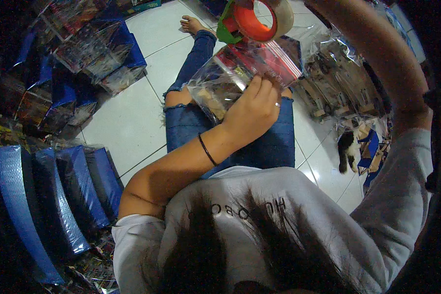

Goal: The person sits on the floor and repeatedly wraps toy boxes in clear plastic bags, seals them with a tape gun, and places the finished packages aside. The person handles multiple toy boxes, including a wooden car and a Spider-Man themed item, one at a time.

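Note:
A package wrapped in clear plastic (213, 90), with a red and white striped end, lies across my lap. My left hand (254, 105) is closed on its near right side, fingertips pressed against the striped end. Just above the package's far edge is a tape dispenser (224, 27), green, with a roll of tape on an orange core. My right forearm (377, 44) curves in from the right to the top edge. Most of my right hand is cut off there; a bit of finger (245, 4) shows on top of the dispenser.
Blue-sided packages in clear plastic (83, 179) stand in a row at the left, with more stacked (103, 63) beyond. Brown plastic-wrapped packages (338, 78) lie at the right. A black and white cat (348, 149) is near them on the white tiled floor (127, 132).

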A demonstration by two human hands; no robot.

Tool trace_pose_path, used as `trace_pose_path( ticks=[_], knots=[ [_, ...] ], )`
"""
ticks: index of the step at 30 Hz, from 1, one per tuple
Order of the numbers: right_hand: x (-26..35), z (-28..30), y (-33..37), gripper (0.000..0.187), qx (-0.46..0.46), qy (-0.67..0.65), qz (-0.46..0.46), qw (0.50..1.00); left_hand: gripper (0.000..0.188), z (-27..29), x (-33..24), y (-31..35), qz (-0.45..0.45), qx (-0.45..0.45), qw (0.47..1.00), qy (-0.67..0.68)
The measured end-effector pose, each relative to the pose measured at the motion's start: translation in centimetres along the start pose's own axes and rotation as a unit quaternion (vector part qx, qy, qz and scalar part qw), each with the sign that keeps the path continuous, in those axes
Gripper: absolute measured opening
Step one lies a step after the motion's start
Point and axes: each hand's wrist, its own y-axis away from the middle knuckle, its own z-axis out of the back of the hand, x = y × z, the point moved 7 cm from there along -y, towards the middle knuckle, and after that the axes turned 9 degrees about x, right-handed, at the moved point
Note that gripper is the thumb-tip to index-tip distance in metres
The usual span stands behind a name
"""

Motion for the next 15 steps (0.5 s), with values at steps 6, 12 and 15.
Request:
trace_pose_path(
  ticks=[6,12,15],
  knots=[
    [0.5,0.2,2.7,0.04,-0.045,0.004,0.058,0.997,0.028,0.6,0.2,0.3,-0.001,-0.04,0.999,0.019],
    [-3.4,-4.2,16.2,0.045,-0.233,-0.101,0.142,0.957,0.021,0.3,0.8,0.2,-0.005,-0.064,0.997,0.034],
    [-5.2,-9.4,23.6,0.052,-0.236,-0.165,0.059,0.956,0.017,0.3,0.9,0.3,0.004,-0.085,0.995,0.053]
  ],
)
